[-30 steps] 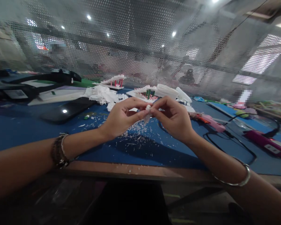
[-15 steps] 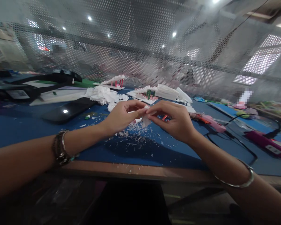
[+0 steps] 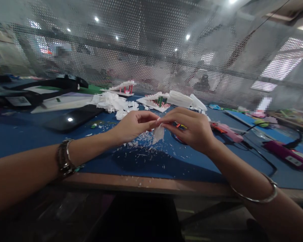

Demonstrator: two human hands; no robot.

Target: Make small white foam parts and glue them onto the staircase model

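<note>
My left hand and my right hand meet fingertip to fingertip above the blue table mat. Both pinch the top of a small white scrap of paper or foam, which hangs down between them. Below the hands, white shreds lie scattered on the mat. Something small with red and yellow shows behind my right fingers; I cannot make it out.
A dark phone lies left of the hands, beside a heap of white scraps. Small white models on coloured posts stand behind. A pink tool, black cables and a magenta device lie at right. A perforated screen closes the back.
Both hands have dropped a little toward the mat and the white scrap now hangs lower, showing more of itself below the fingertips.
</note>
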